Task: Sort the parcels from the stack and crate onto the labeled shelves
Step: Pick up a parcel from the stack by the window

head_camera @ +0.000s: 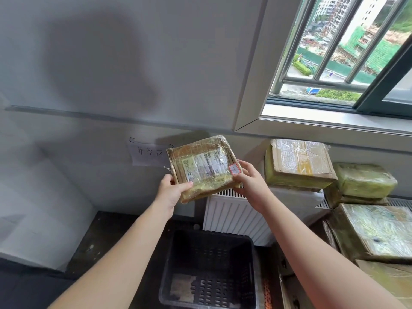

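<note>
- Left hand [171, 192] grips the taped cardboard parcel's [205, 167] lower-left corner.
- Right hand [250, 185] pinches its right edge, above the black crate [208, 267].

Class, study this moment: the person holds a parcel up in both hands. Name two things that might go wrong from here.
1. The left hand and right hand grip the parcel only at its lower corners, and its wrap looks glossy; it may slip and drop toward the crate below.
2. The stack close by looks uneven; a careless reach might topple it.
</note>
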The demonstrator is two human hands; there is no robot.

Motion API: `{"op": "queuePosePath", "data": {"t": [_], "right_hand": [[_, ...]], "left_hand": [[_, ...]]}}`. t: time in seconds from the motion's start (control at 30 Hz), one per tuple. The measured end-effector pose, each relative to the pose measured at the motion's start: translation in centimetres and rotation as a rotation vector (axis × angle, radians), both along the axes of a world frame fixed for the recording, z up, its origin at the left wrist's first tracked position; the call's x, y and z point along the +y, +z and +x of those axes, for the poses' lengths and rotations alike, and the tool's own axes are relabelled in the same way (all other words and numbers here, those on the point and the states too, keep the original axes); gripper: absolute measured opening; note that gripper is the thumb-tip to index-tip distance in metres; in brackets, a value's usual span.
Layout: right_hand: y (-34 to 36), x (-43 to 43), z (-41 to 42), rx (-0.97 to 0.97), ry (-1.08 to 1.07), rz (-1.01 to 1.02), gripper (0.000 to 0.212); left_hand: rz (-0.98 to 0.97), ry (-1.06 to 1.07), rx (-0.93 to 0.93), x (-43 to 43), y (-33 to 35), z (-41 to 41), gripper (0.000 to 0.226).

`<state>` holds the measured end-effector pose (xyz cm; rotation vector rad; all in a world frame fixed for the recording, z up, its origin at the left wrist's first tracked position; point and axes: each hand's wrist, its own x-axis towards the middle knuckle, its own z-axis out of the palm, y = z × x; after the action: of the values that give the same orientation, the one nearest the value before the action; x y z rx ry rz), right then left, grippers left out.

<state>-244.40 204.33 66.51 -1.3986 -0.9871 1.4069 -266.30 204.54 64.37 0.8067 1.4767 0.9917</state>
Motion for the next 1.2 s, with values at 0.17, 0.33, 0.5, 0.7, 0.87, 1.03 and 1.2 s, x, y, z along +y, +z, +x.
{"op": "queuePosePath", "data": {"t": [0.17,0.33,0.5,0.7,0.87,1.03,1.2], "right_hand": [[-0.1,0.2,0.4,0.014,0.002,0.042,0.04],[-0.5,1.4,0.5,-0.129,-0.023,0.101,0.03],[-0.2,2.4,0.5,-0.354,-0.076,0.143,0.023],[1.2,3.2,-0.1,-0.525,0.06,0.169,0.036],[3.4,3.4,-1.7,-0.598,0.265,0.215,0.044],[5.1,3.4,-5.2,-0.64,0.39,0.341,0.034],[6.5,1.9,-9.5,-0.424,0.549,0.35,0.027]], "left_hand": [[0.003,0.014,0.001,0.0,0.0,0.1,0.037],[-0.002,0.038,0.03,-0.1,0.0,0.8,0.056],[0.056,0.076,0.216,0.1,1.3,0.5,0.098],[0.063,-0.178,0.363,0.1,2.1,-0.3,0.075],[-0.029,-0.166,0.221,-1.4,3.5,-1.7,0.069],[-0.036,-0.051,0.218,-4.7,5.2,-3.7,0.046],[-0.066,0.245,0.227,-10.3,6.7,-6.4,0.075]]}}
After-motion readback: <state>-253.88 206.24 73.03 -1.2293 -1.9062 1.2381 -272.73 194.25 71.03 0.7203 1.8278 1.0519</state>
